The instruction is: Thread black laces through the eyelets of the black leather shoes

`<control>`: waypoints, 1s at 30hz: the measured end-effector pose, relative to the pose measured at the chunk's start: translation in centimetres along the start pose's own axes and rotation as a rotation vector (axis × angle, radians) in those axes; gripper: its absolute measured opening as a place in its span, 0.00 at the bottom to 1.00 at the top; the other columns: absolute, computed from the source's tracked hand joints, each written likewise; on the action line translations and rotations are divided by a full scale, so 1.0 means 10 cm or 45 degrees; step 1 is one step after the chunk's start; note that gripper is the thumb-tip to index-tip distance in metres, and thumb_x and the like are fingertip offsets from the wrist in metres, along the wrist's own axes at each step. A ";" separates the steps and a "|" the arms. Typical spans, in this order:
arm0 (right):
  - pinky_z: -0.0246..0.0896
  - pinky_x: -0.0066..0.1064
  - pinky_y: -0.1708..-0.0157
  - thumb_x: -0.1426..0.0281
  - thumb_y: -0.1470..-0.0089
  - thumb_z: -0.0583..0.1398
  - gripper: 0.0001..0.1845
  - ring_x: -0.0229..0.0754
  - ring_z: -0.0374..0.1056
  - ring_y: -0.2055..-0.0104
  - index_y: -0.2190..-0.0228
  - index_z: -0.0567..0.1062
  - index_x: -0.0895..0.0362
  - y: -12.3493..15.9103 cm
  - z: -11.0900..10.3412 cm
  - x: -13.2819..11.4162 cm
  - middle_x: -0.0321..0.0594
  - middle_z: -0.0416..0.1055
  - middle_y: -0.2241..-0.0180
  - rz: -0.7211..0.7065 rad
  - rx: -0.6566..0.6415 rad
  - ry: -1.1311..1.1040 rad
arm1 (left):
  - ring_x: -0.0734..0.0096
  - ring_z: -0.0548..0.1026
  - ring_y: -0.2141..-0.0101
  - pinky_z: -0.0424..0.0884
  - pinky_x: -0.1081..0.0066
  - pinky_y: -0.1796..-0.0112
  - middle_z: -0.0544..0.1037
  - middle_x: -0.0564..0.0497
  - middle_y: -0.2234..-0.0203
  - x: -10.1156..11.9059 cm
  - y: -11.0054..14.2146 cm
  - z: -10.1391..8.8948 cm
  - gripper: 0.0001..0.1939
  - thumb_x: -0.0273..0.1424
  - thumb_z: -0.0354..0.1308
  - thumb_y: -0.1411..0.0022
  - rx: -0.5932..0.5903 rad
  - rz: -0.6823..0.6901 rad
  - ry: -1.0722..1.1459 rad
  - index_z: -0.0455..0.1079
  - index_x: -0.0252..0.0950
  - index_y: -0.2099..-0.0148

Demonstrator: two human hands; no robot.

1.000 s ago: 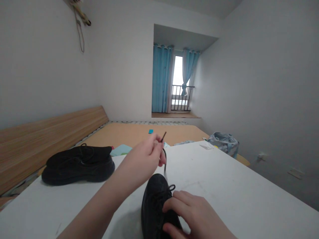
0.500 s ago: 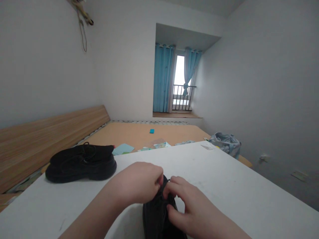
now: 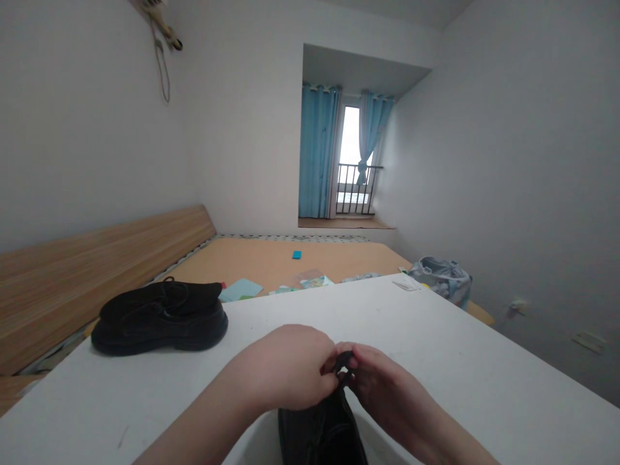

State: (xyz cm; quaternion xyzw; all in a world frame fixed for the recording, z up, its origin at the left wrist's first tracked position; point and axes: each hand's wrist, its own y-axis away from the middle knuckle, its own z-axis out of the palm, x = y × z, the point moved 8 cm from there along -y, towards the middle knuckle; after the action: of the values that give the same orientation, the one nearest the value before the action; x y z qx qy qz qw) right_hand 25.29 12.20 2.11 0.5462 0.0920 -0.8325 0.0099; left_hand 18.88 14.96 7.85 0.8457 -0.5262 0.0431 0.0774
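A black lace-up shoe [image 3: 320, 434] lies on the white table [image 3: 436, 361] at the bottom middle, its toe pointing away from me. Both hands meet over its front. My left hand [image 3: 285, 374] is closed, its fingertips pinching the black lace [image 3: 343, 359]. My right hand [image 3: 382, 384] is closed too, pinching the same lace from the other side. Most of the shoe's upper is hidden under the hands. A second black shoe [image 3: 159, 318] lies on its sole at the table's left, untouched.
A bare wooden bed base [image 3: 300, 258] with a headboard lies beyond the table, with papers and a small blue item on it. A light blue bag [image 3: 443, 278] sits by the right wall. Blue curtains [image 3: 317, 161] frame a balcony door. A small card [image 3: 405, 284] lies at the table's far edge.
My left hand came down from holding the lace end up in the air to the shoe's front. My right hand slid forward from the tongue to meet it at the lace.
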 end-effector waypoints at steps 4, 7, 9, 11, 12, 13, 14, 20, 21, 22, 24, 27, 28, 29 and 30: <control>0.57 0.30 0.61 0.64 0.48 0.60 0.09 0.40 0.64 0.65 0.72 0.76 0.56 0.01 -0.16 0.04 0.37 0.70 0.71 0.005 0.126 -0.164 | 0.70 0.71 0.75 0.57 0.73 0.77 0.77 0.52 0.74 0.03 0.01 -0.05 0.16 0.36 0.43 0.40 -0.024 0.063 0.227 0.70 0.38 0.69; 0.59 0.30 0.61 0.63 0.53 0.64 0.10 0.39 0.63 0.65 0.74 0.75 0.57 0.02 -0.31 0.05 0.37 0.69 0.71 0.031 0.268 -0.317 | 0.71 0.71 0.75 0.59 0.73 0.75 0.76 0.54 0.76 -0.08 0.01 -0.11 0.19 0.36 0.40 0.39 -0.039 -0.060 0.395 0.67 0.37 0.74; 0.59 0.31 0.61 0.63 0.54 0.66 0.11 0.39 0.63 0.65 0.74 0.74 0.58 0.04 -0.36 0.03 0.37 0.69 0.71 0.045 0.336 -0.426 | 0.71 0.71 0.76 0.59 0.72 0.75 0.76 0.54 0.79 -0.18 0.02 -0.16 0.20 0.38 0.40 0.38 0.015 -0.164 0.433 0.65 0.37 0.76; 0.59 0.30 0.60 0.64 0.54 0.66 0.11 0.38 0.63 0.66 0.76 0.73 0.58 0.04 -0.35 -0.01 0.36 0.68 0.73 0.036 0.320 -0.529 | 0.71 0.70 0.77 0.58 0.72 0.77 0.75 0.53 0.80 -0.26 0.03 -0.21 0.20 0.41 0.40 0.38 0.071 -0.249 0.453 0.64 0.37 0.75; 0.59 0.30 0.61 0.64 0.52 0.65 0.11 0.37 0.62 0.67 0.77 0.71 0.58 0.03 -0.32 -0.04 0.35 0.67 0.74 0.027 0.279 -0.569 | 0.70 0.70 0.77 0.57 0.72 0.78 0.74 0.53 0.81 -0.30 0.03 -0.22 0.21 0.42 0.40 0.38 0.095 -0.288 0.458 0.64 0.37 0.75; 0.58 0.30 0.61 0.64 0.50 0.64 0.12 0.37 0.61 0.69 0.78 0.70 0.58 0.03 -0.29 -0.06 0.35 0.65 0.75 0.018 0.222 -0.602 | 0.70 0.71 0.77 0.56 0.72 0.78 0.74 0.53 0.81 -0.33 0.04 -0.25 0.21 0.43 0.39 0.38 0.127 -0.325 0.454 0.65 0.37 0.74; 0.58 0.30 0.62 0.64 0.49 0.62 0.14 0.37 0.60 0.70 0.79 0.69 0.58 0.02 -0.25 -0.09 0.34 0.64 0.76 0.008 0.164 -0.624 | 0.70 0.71 0.77 0.56 0.72 0.78 0.74 0.53 0.81 -0.37 0.05 -0.28 0.21 0.43 0.39 0.38 0.169 -0.363 0.438 0.65 0.37 0.72; 0.52 0.26 0.73 0.62 0.45 0.58 0.17 0.34 0.51 0.78 0.81 0.63 0.57 -0.01 -0.29 -0.16 0.31 0.55 0.82 -0.058 0.127 -0.585 | 0.63 0.73 0.73 0.58 0.70 0.76 0.77 0.47 0.74 -0.54 0.13 -0.39 0.22 0.44 0.39 0.39 0.288 -0.575 0.172 0.70 0.37 0.67; 0.50 0.26 0.74 0.61 0.45 0.58 0.18 0.33 0.49 0.79 0.81 0.62 0.57 -0.01 -0.30 -0.14 0.30 0.53 0.82 -0.043 0.128 -0.526 | 0.62 0.74 0.72 0.58 0.69 0.76 0.77 0.46 0.73 -0.55 0.12 -0.35 0.22 0.44 0.40 0.39 0.247 -0.577 0.126 0.71 0.37 0.67; 0.48 0.26 0.76 0.60 0.45 0.57 0.18 0.33 0.47 0.80 0.80 0.62 0.56 -0.01 -0.30 -0.11 0.29 0.53 0.83 -0.016 0.127 -0.430 | 0.60 0.74 0.71 0.59 0.69 0.74 0.77 0.46 0.72 -0.55 0.12 -0.29 0.20 0.43 0.42 0.40 0.201 -0.571 0.077 0.71 0.37 0.66; 0.43 0.27 0.78 0.57 0.44 0.54 0.20 0.33 0.44 0.81 0.80 0.62 0.56 -0.01 -0.31 -0.01 0.28 0.51 0.84 0.067 0.140 -0.095 | 0.57 0.74 0.67 0.61 0.68 0.72 0.78 0.45 0.70 -0.54 0.10 -0.14 0.16 0.39 0.48 0.44 0.072 -0.531 -0.016 0.71 0.38 0.59; 0.37 0.27 0.80 0.54 0.44 0.53 0.21 0.33 0.44 0.81 0.79 0.64 0.57 -0.01 -0.33 0.10 0.28 0.50 0.84 0.143 0.180 0.567 | 0.57 0.74 0.63 0.65 0.66 0.68 0.77 0.45 0.64 -0.43 0.06 0.07 0.22 0.33 0.52 0.49 -0.091 -0.366 -0.060 0.67 0.40 0.50; 0.38 0.27 0.80 0.55 0.45 0.54 0.20 0.33 0.45 0.80 0.78 0.65 0.58 -0.02 -0.33 0.11 0.28 0.51 0.84 0.133 0.186 0.745 | 0.57 0.73 0.62 0.66 0.66 0.66 0.76 0.45 0.62 -0.38 0.04 0.10 0.21 0.32 0.52 0.49 -0.104 -0.304 -0.053 0.67 0.41 0.51; 0.40 0.27 0.79 0.57 0.46 0.56 0.18 0.33 0.47 0.79 0.78 0.65 0.58 -0.02 -0.32 0.12 0.29 0.52 0.83 0.116 0.178 0.869 | 0.58 0.73 0.61 0.66 0.65 0.64 0.75 0.45 0.61 -0.33 0.03 0.11 0.19 0.32 0.52 0.49 -0.099 -0.251 -0.040 0.68 0.41 0.52; 0.42 0.27 0.78 0.59 0.47 0.57 0.16 0.34 0.49 0.78 0.77 0.65 0.58 -0.03 -0.30 0.13 0.29 0.54 0.82 0.100 0.161 0.945 | 0.59 0.72 0.60 0.66 0.65 0.63 0.73 0.46 0.60 -0.29 0.02 0.11 0.17 0.33 0.52 0.49 -0.091 -0.209 -0.029 0.70 0.42 0.55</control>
State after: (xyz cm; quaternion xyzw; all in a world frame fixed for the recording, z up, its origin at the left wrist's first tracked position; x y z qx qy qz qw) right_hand 27.44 13.07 -0.13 0.8132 0.0168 -0.5812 -0.0258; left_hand 17.44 17.28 6.30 0.8832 -0.4571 0.0082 0.1050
